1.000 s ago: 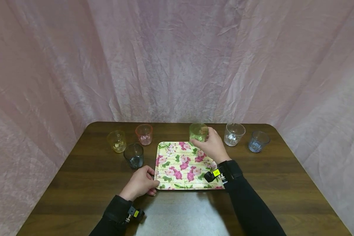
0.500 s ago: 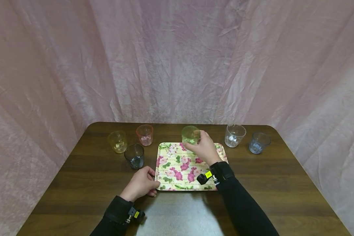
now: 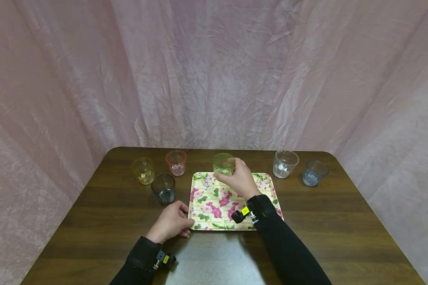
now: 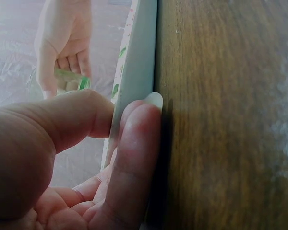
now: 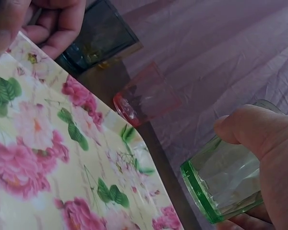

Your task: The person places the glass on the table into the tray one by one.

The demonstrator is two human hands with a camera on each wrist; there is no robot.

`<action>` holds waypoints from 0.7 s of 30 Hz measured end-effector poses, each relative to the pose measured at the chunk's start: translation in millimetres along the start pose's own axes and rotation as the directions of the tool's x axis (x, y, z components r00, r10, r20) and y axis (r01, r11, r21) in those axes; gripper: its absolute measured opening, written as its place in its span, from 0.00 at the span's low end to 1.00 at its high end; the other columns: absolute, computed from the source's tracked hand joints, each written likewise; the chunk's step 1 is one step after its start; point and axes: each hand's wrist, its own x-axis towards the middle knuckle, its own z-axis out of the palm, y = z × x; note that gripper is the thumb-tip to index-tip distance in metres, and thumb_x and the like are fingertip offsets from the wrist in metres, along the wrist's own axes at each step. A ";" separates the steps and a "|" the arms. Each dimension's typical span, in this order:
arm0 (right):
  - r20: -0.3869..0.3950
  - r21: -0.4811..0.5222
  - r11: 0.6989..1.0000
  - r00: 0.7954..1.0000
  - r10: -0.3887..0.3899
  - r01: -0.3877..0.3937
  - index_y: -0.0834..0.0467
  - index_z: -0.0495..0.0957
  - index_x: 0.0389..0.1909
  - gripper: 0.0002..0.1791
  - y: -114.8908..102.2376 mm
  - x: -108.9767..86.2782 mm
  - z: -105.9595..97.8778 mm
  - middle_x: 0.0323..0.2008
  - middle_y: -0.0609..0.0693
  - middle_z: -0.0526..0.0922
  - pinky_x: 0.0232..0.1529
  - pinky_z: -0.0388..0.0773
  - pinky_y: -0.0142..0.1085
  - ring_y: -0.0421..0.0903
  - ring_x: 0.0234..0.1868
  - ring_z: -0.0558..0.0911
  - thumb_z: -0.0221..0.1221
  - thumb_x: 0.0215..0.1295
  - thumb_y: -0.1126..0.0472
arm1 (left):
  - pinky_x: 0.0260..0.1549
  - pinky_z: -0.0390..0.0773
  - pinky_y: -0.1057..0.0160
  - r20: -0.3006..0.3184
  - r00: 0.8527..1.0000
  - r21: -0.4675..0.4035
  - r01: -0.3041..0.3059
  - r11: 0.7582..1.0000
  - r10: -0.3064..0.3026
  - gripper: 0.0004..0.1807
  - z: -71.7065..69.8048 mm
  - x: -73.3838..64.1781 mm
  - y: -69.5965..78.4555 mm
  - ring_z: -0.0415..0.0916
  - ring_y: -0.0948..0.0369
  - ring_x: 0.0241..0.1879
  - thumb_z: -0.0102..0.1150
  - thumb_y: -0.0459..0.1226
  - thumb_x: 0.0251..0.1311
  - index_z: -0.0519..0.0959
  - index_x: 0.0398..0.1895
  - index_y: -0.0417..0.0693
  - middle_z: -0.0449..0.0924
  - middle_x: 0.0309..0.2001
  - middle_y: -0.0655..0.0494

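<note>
My right hand (image 3: 239, 179) grips a green glass (image 3: 222, 164) above the back part of a floral tray (image 3: 210, 209). In the right wrist view, thumb and fingers wrap the sides of the glass (image 5: 225, 177), its thick green base apart from the tray. My left hand (image 3: 170, 222) pinches the tray's front left corner. The left wrist view puts the thumb (image 4: 81, 112) over the tray rim (image 4: 137, 62) and a finger (image 4: 134, 148) against its outer side. Just beyond the left hand stands a dark grey glass (image 3: 164, 190).
A yellow glass (image 3: 143, 171) and a pink-red glass (image 3: 176, 163) stand left of the tray on the brown wooden table (image 3: 335, 225). To its right are a clear glass (image 3: 284, 164) and a blue glass (image 3: 314, 173). Pale pink cloth (image 3: 214, 79) hangs behind.
My right hand has carried the green glass leftwards across the tray's back part. The left hand has stayed at the tray corner, and the other glasses have not moved.
</note>
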 end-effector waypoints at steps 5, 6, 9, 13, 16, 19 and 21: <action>0.014 0.011 1.000 1.000 -0.001 0.000 0.58 0.63 0.81 0.49 -0.9 2.1 5.0 0.74 0.61 0.72 0.61 0.85 0.53 0.59 0.63 0.81 0.74 0.69 0.40 | 0.21 0.91 0.57 -0.003 1.000 0.006 0.005 1.000 -0.005 0.19 0.2 1.1 0.4 0.85 0.57 0.21 0.69 0.24 0.57 0.75 0.51 0.33 0.80 0.33 0.44; 0.016 0.011 1.000 1.000 -0.001 0.000 0.58 0.64 0.81 0.49 -0.9 2.7 6.1 0.73 0.61 0.72 0.60 0.85 0.53 0.59 0.63 0.81 0.74 0.68 0.40 | 0.21 0.91 0.57 -0.004 1.000 0.005 0.007 1.000 -0.007 0.20 0.2 1.3 0.4 0.85 0.57 0.21 0.69 0.24 0.57 0.75 0.51 0.33 0.80 0.33 0.44; 0.017 0.013 1.000 1.000 -0.002 0.002 0.59 0.64 0.81 0.49 -0.7 4.4 9.8 0.72 0.61 0.73 0.60 0.86 0.53 0.59 0.63 0.82 0.74 0.68 0.41 | 0.21 0.91 0.57 -0.008 1.000 0.005 0.013 1.000 -0.013 0.20 0.5 1.6 0.8 0.85 0.57 0.21 0.70 0.24 0.57 0.75 0.51 0.34 0.80 0.33 0.44; 0.021 0.021 1.000 1.000 0.006 -0.006 0.61 0.64 0.81 0.50 -1.2 6.3 15.7 0.72 0.62 0.73 0.63 0.86 0.55 0.61 0.64 0.82 0.75 0.67 0.42 | 0.21 0.91 0.57 -0.013 1.000 0.008 0.017 1.000 -0.017 0.20 0.8 1.7 0.8 0.85 0.57 0.21 0.70 0.23 0.57 0.75 0.51 0.34 0.80 0.33 0.44; 0.023 0.023 1.000 1.000 0.012 -0.013 0.61 0.64 0.81 0.51 -1.6 7.3 20.4 0.72 0.62 0.73 0.63 0.86 0.55 0.60 0.65 0.83 0.75 0.67 0.41 | 0.21 0.91 0.57 -0.012 1.000 0.011 0.017 1.000 -0.017 0.20 0.9 1.5 0.6 0.85 0.57 0.20 0.70 0.23 0.57 0.75 0.51 0.33 0.80 0.33 0.44; 0.021 0.033 0.999 1.000 0.009 -0.009 0.61 0.64 0.81 0.51 -1.7 8.1 25.0 0.71 0.62 0.74 0.63 0.87 0.55 0.60 0.64 0.83 0.76 0.66 0.42 | 0.21 0.91 0.57 -0.010 1.000 0.014 0.013 1.000 -0.013 0.19 0.9 1.4 0.4 0.85 0.57 0.20 0.70 0.24 0.58 0.75 0.51 0.33 0.81 0.33 0.44; 0.019 0.041 0.999 1.000 0.000 -0.001 0.61 0.65 0.80 0.50 -1.5 8.7 28.0 0.70 0.62 0.75 0.64 0.87 0.54 0.60 0.64 0.84 0.76 0.66 0.43 | 0.21 0.91 0.57 -0.008 1.000 0.017 0.011 1.000 -0.011 0.19 0.9 1.4 0.1 0.85 0.57 0.20 0.70 0.24 0.58 0.75 0.51 0.34 0.81 0.33 0.44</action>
